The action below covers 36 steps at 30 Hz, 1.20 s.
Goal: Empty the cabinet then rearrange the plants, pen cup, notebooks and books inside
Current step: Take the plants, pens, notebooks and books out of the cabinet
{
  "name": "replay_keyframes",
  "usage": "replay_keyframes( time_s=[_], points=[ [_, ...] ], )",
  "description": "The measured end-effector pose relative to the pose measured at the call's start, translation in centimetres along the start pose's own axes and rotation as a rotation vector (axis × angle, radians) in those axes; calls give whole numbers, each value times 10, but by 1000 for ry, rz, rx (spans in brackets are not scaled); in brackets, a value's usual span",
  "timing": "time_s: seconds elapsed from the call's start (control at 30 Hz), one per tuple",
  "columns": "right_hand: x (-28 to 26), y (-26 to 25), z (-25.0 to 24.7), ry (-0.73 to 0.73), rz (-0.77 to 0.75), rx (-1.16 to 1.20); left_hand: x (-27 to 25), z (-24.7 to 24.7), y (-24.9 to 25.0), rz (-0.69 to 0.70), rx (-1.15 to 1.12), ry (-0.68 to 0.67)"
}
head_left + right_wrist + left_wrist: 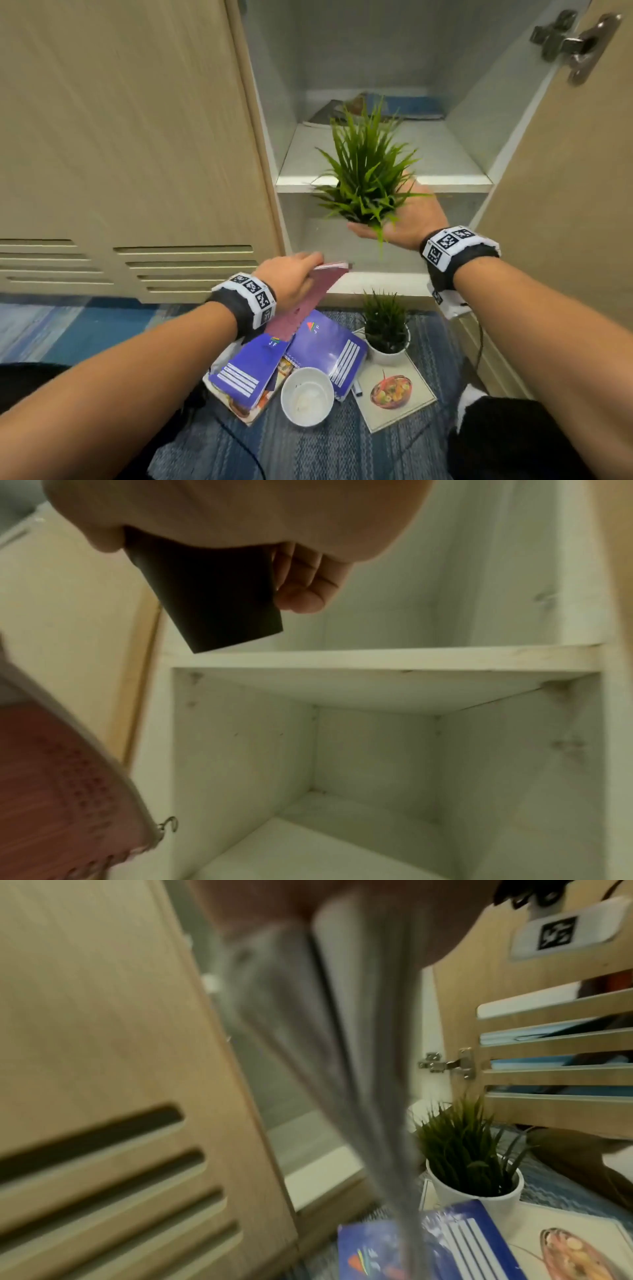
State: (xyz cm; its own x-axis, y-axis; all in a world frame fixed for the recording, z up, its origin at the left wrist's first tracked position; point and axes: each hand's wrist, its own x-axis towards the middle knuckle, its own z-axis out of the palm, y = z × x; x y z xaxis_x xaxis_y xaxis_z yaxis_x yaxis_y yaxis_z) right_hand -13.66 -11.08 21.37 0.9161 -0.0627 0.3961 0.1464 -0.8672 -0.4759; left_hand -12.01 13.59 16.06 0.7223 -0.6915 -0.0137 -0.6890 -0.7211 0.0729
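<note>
My right hand (pixel 400 221) grips a grassy green plant (pixel 368 171) by its black pot (pixel 212 593), held in the air in front of the white middle shelf (pixel 445 168) of the open cabinet. My left hand (pixel 293 275) holds a maroon spiral notebook (pixel 308 301) at the mouth of the bottom compartment (pixel 342 845). On the carpet lie two blue notebooks (pixel 329 346), a white cup (pixel 306 395), a second plant in a white pot (pixel 385 329) and a cookbook (pixel 400 394) with a bowl on its cover.
Some flat books or magazines (pixel 394 109) lie at the back of the middle shelf. The cabinet door (pixel 565 171) stands open on the right; a closed slatted door (pixel 120 137) is on the left. A black marker (pixel 357 389) lies by the cup.
</note>
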Motion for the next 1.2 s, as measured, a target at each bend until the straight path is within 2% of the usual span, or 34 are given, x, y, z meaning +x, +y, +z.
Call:
replay_keyframes(
  time_s=[0.07,0.2,0.27,0.37,0.43,0.5,0.6,0.67,0.77,0.9,1.0,1.1,1.2],
  points=[
    [-15,-16,28,-67,-61,67,-13,20,-19,-142,-84,-36],
    [-44,-31,100,-221,-60,228,-33,44,-57,-412,-246,-67],
    [-58,-27,136,-322,-14,219,-41,56,-75,-540,-303,-85],
    [-80,-13,174,-356,112,298,-53,75,-98,-706,-400,-135],
    [-97,4,195,-443,205,316,-64,92,-109,-788,-484,-197],
    [-118,27,209,-519,303,278,-76,113,-118,-823,-568,-296],
    [-154,70,222,-506,466,270,-95,146,-118,-840,-591,-450],
    [-172,71,213,-557,501,279,-105,168,-112,-858,-554,-538],
    [-190,64,199,-622,425,275,-121,194,-91,-822,-434,-654],
    [-219,68,204,-790,477,54,-136,220,-65,-791,-332,-718],
    [-243,70,201,-875,550,39,-143,232,-62,-812,-352,-781],
    [-259,69,204,-978,542,19,-148,240,-77,-825,-263,-827],
    [-263,66,208,-1059,550,70,-147,243,-85,-857,-323,-724]
  ],
)
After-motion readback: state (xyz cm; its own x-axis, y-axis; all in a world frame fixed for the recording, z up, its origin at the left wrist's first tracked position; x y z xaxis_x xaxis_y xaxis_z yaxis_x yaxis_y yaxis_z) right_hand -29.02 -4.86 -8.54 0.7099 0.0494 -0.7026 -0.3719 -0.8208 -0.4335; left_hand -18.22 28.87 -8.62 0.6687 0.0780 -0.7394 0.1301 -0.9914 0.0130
